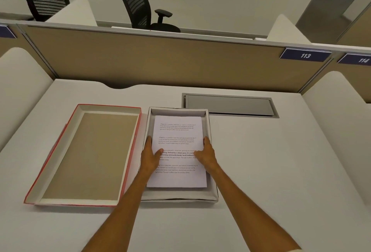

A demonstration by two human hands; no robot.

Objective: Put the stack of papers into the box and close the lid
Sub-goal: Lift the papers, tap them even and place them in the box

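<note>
While the stack of papers sits inside the open box near the middle of the table, both hands grip it by its long edges: the left hand at the stack's nine o'clock side, thumb laid across the printed top sheet and fingers curled along the edge, the right hand mirrored at three o'clock. Each hand is partly closed around the paper rather than flat or fisted, though whether the fingertips reach under the stack or only press its sides is hard to tell from this angle. The stack looks thin and light, and loose sheets of this kind are floppy and slide over one another, so a two-sided hold at mid-length, with thumbs pinning the top page, seems the sound way to keep the edges square; a one-handed grasp at a corner would likely let the pile sag and fan out. The sheets appear to lie flat and well within the box walls. The lid, red-edged and lying open side up, rests just beside the box at nine o'clock, untouched, so closing remains to be done.
</note>
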